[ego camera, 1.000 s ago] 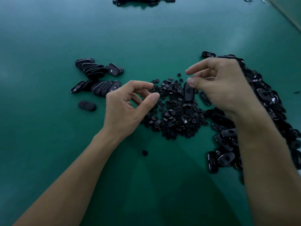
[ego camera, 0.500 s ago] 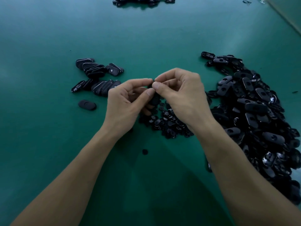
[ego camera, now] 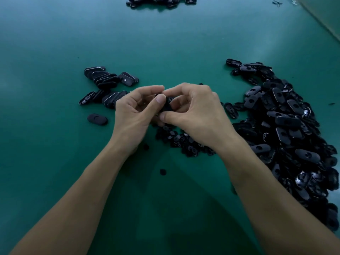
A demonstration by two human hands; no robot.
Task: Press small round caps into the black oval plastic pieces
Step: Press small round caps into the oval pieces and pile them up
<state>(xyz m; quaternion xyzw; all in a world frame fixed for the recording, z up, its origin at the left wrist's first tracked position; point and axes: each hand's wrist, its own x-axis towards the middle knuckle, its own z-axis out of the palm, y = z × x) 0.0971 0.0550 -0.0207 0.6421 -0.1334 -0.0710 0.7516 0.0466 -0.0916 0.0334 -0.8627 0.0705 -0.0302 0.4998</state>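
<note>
Both hands meet above the bench [ego camera: 55,162], fingers curled close round one black oval piece [ego camera: 167,106]. The left hand [ego camera: 132,116] pinches it with the thumb on top, and the right hand [ego camera: 198,111] grips its other end. The cap is hidden between the fingertips, so I cannot tell whether it is seated. To press well, brace the piece from behind, keep the cap square over its hole and push straight down. The heap of round caps [ego camera: 184,142] lies just beneath the right fingers, and the pile of oval pieces [ego camera: 287,126] lies beyond them.
</note>
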